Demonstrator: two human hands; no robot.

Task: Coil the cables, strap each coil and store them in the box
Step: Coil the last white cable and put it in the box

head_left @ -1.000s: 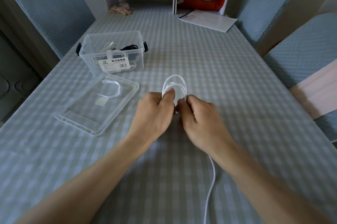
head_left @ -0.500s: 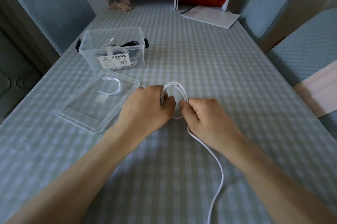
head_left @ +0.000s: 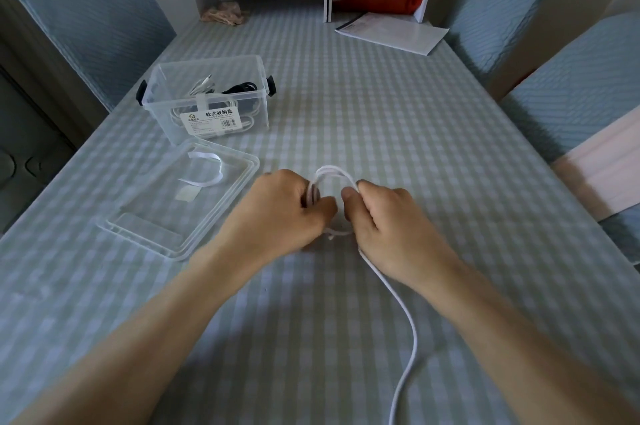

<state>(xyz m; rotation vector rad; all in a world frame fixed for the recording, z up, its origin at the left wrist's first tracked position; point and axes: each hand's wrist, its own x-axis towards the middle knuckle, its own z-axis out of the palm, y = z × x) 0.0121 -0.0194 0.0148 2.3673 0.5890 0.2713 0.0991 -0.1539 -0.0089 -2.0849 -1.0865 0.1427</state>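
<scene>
While your left hand (head_left: 284, 213) grips the gathered loops of the thin white cable (head_left: 333, 171) with its fingers curled round them, your right hand (head_left: 384, 217) pinches the other side of the coil between thumb and fingers, and the two sit close together over the pale blue-and-white checked tablecloth (head_left: 381, 106). The head view is the only one you have, so work from it. The coil stands up as a small arch between your hands; the loose tail (head_left: 403, 314) runs from under your right hand back toward you and out of the bottom of the picture, so a good length is probably not yet wound. To do this step well, keep the left grip fixed as the anchor, feed each new turn with the right hand at the same loop size, and let the tail slide freely instead of dragging it (a twist in it will likely make the coil spring open).

The clear plastic storage box (head_left: 207, 71) with black side clips stands open, well to the far left of your hands, with coiled cables already inside. Its clear plastic lid (head_left: 221, 213) lies flat just beside your left hand, carrying a curled white strap (head_left: 207, 179); mind that lid's near corner when your left elbow swings. To the right and toward you the cloth is open for drawing in the tail. The table's right edge and the blue-covered chairs (head_left: 581, 92) lie well apart from your hands.
</scene>
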